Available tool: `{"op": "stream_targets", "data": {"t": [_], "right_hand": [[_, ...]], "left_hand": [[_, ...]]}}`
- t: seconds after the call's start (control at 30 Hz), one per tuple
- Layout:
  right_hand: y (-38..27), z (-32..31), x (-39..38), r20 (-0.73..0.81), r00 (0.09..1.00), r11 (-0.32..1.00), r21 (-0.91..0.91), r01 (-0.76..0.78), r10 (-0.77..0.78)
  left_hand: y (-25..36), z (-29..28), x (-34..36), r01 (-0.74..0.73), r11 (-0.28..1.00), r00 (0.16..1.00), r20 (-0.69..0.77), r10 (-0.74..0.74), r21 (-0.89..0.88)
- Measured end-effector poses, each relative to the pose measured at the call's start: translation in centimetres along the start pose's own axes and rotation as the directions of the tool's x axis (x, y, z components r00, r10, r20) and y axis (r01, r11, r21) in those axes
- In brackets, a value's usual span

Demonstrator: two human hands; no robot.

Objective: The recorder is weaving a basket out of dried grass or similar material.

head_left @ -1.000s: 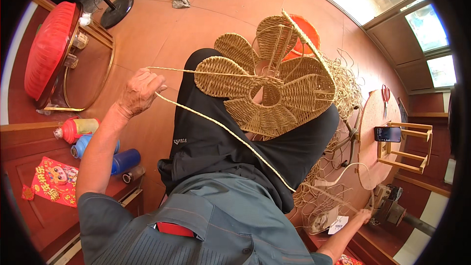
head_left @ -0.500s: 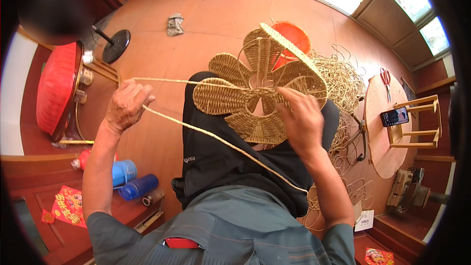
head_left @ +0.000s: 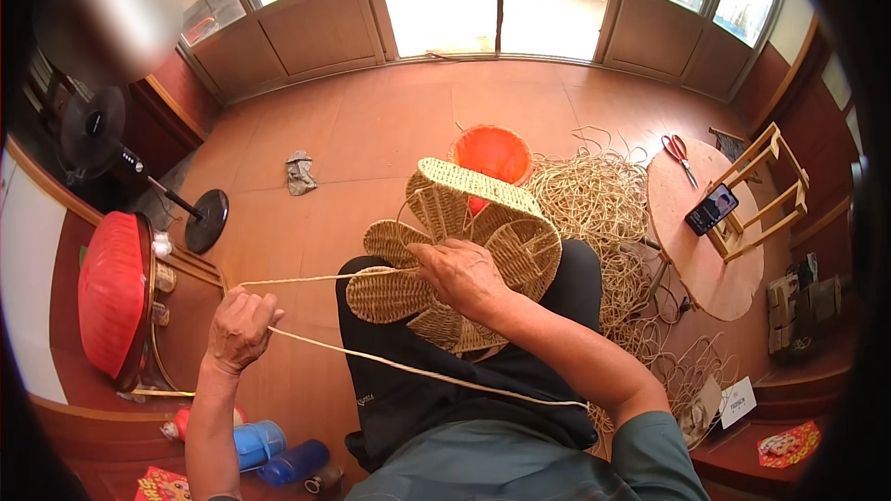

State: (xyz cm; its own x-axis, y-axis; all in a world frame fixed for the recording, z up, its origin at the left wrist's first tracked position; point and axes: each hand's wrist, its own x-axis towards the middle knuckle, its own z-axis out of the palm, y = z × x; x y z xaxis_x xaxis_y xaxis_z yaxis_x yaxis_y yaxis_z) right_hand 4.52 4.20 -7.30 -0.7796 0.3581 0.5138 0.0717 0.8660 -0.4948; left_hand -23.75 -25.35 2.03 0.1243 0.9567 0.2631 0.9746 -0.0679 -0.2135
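A straw cord runs taut from my left hand, whose fingers are closed round it, to the petal-shaped woven straw piece on my lap. A second length slopes from the left hand down to the right, toward my right forearm. My right hand lies over the middle of the woven piece, its fingertips closed on the cord where it meets the weave. That hand hides the centre ring. A broad woven rim curves along the far side, with straw spokes inside.
An orange-red bucket stands beyond the piece. Loose straw cord is heaped to its right. A round board at right carries red-handled scissors, a wooden frame and a phone. A fan base stands at left.
The view has tilted up toward the doors. My right hand has moved left across the woven piece, and its fingers have closed on the cord. My left hand still holds the cord taut.
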Motion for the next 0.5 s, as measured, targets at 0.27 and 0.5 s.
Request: {"op": "stream_targets", "data": {"t": [0.27, 0.5], "right_hand": [[-0.7, 1.4, 0.3, 0.082, 0.99, 0.971, -0.218, -0.097, 0.117], [-0.7, 2.9, 0.8, 0.009, 0.996, 0.933, -0.351, -0.076, 0.084]], "left_hand": [[-19.4, -3.7, -15.7, 0.445, 0.87, 0.894, -0.052, -0.445, 0.21], [-30.0, -11.0, -28.0, 0.71, 0.356, 0.148, 0.366, -0.919, 0.608]]}}
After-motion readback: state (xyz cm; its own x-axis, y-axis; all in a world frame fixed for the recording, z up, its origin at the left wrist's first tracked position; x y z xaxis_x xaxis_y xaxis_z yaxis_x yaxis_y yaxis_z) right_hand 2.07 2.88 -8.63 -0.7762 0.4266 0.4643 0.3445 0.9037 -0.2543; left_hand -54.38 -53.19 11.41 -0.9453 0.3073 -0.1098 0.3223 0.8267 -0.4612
